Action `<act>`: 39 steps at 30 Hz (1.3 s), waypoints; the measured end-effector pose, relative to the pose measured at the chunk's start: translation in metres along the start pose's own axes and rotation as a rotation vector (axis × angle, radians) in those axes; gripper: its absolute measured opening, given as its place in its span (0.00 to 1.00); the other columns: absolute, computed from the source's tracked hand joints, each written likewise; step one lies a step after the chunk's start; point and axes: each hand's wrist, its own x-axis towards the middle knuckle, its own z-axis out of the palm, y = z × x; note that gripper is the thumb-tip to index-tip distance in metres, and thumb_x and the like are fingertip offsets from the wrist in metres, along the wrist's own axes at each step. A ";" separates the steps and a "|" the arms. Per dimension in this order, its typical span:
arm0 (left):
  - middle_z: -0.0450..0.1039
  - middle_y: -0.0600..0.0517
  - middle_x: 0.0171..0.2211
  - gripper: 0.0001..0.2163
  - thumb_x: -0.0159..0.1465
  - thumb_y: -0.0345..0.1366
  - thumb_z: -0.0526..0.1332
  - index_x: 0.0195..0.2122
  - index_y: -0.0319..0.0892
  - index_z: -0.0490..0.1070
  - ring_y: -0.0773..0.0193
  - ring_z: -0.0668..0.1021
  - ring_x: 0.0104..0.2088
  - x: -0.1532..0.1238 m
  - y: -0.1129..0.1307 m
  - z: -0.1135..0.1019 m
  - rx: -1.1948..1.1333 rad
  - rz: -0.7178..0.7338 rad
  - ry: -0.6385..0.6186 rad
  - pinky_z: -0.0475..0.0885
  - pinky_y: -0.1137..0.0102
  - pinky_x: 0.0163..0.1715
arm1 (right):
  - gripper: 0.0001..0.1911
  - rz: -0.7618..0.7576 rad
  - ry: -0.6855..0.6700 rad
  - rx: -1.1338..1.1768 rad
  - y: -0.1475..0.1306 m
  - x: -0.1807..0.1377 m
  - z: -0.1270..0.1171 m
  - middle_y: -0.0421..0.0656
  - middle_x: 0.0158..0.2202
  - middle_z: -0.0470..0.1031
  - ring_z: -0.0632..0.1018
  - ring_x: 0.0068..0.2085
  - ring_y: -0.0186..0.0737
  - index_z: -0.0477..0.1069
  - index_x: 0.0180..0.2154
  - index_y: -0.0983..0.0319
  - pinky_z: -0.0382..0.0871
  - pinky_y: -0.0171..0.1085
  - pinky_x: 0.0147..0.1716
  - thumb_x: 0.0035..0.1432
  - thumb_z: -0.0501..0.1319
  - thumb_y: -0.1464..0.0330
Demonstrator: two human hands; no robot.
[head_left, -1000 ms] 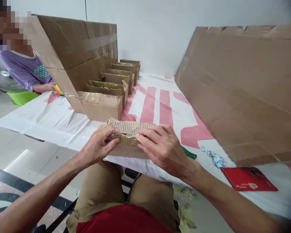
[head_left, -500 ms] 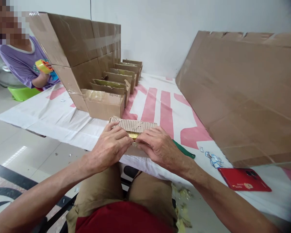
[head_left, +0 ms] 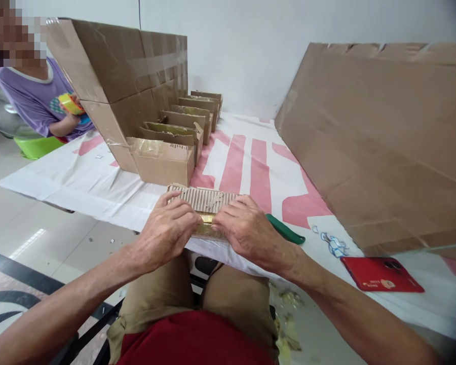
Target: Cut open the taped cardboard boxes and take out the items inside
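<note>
A small piece of corrugated cardboard [head_left: 207,197], its ribbed side showing, lies at the table's near edge. My left hand [head_left: 173,225] grips it on the left, fingers curled, and my right hand [head_left: 247,225] grips it on the right the same way. Between my fingertips runs a strip of shiny yellowish tape [head_left: 207,218]. More glossy tape shows along the near side of the cardboard. Both palms are hidden. Beside my right hand lies a green curved tool or handle [head_left: 285,229], partly covered by the hand.
Several open cardboard boxes [head_left: 165,161] stand in a row before a tall cardboard wall [head_left: 110,66]. At right leans a large cardboard sheet [head_left: 383,147]. A red phone [head_left: 382,274] and crumpled scraps [head_left: 334,244] lie nearby. At left, another person holds a tape roll [head_left: 69,104].
My hands have shifted slightly left, and more of the ribbed cardboard and the taped near side shows. The view has tilted a little. The other person's tape roll has moved slightly.
</note>
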 end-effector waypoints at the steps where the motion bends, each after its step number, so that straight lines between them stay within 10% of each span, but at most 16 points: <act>1: 0.79 0.53 0.32 0.08 0.70 0.25 0.57 0.37 0.42 0.73 0.61 0.79 0.36 -0.002 0.001 0.000 -0.007 0.003 0.002 0.67 0.55 0.58 | 0.15 0.026 -0.021 0.088 0.002 -0.002 -0.003 0.46 0.35 0.83 0.78 0.36 0.43 0.78 0.35 0.64 0.63 0.43 0.41 0.72 0.56 0.70; 7: 0.81 0.49 0.38 0.08 0.69 0.24 0.59 0.43 0.42 0.74 0.59 0.80 0.41 -0.014 0.004 0.002 0.002 -0.008 0.070 0.69 0.54 0.58 | 0.14 0.213 0.016 0.118 0.029 -0.010 -0.024 0.46 0.48 0.85 0.81 0.48 0.49 0.78 0.53 0.59 0.68 0.47 0.49 0.70 0.60 0.66; 12: 0.82 0.47 0.41 0.11 0.68 0.22 0.58 0.48 0.41 0.73 0.58 0.81 0.45 -0.024 0.004 0.004 0.008 0.020 0.062 0.66 0.51 0.63 | 0.22 0.181 -0.285 -0.142 0.046 -0.002 -0.016 0.51 0.60 0.78 0.76 0.56 0.56 0.76 0.56 0.59 0.66 0.51 0.51 0.59 0.69 0.71; 20: 0.82 0.49 0.40 0.12 0.68 0.22 0.57 0.46 0.44 0.74 0.60 0.82 0.43 -0.034 0.008 0.008 -0.032 0.023 0.080 0.68 0.53 0.64 | 0.16 0.308 -0.233 -0.158 0.071 0.007 -0.012 0.45 0.42 0.85 0.82 0.43 0.48 0.81 0.46 0.60 0.68 0.43 0.42 0.69 0.55 0.74; 27: 0.81 0.47 0.40 0.11 0.68 0.21 0.59 0.47 0.41 0.73 0.60 0.81 0.43 -0.036 0.009 0.008 -0.021 0.047 0.074 0.69 0.51 0.63 | 0.14 0.537 -0.231 -0.237 0.095 0.038 0.005 0.50 0.47 0.84 0.80 0.47 0.52 0.81 0.50 0.61 0.67 0.43 0.42 0.67 0.59 0.70; 36: 0.81 0.47 0.41 0.12 0.67 0.23 0.59 0.48 0.42 0.73 0.60 0.81 0.44 -0.036 0.005 0.013 -0.046 0.015 0.071 0.69 0.51 0.63 | 0.11 0.282 -0.088 -0.156 0.082 0.034 0.008 0.49 0.44 0.84 0.80 0.45 0.49 0.80 0.45 0.62 0.66 0.46 0.46 0.68 0.59 0.71; 39: 0.81 0.47 0.41 0.12 0.66 0.22 0.59 0.48 0.42 0.73 0.60 0.81 0.44 -0.037 0.004 0.015 -0.063 0.018 0.092 0.69 0.51 0.63 | 0.15 0.121 -0.259 -0.035 0.060 0.034 0.009 0.49 0.50 0.82 0.79 0.50 0.50 0.77 0.51 0.63 0.68 0.44 0.48 0.64 0.66 0.67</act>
